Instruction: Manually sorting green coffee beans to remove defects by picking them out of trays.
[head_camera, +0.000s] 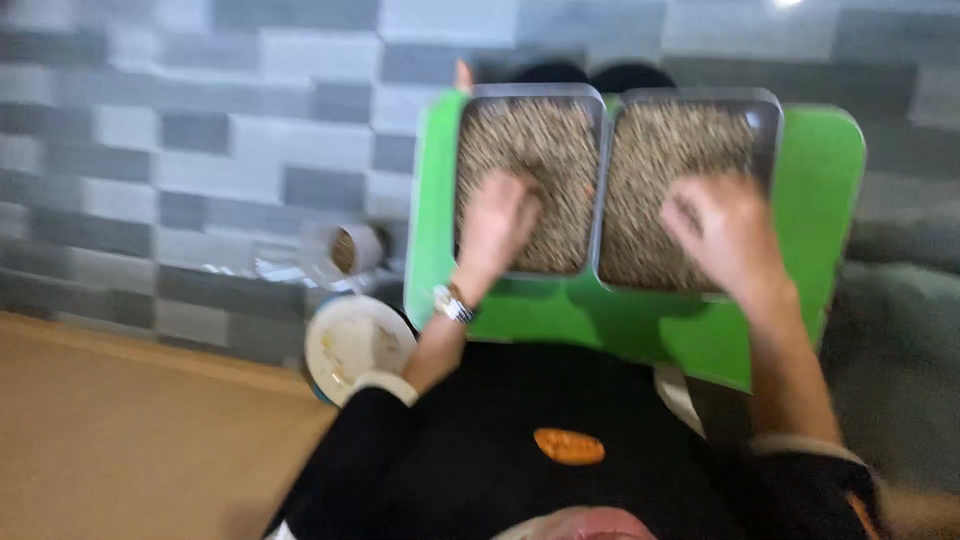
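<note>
l hand (497, 222) & r hand (722, 232) spread flat in grain trays (600, 190) (rims touching), green board (820, 180) margin outside

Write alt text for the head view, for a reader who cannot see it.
A person's left hand and right hand rest in two metal trays of brownish grain, the left tray and right tray side by side on a green board over the lap. A white plate and a tipped clear jar lie on the floor to the left; the picture is blurred.
</note>
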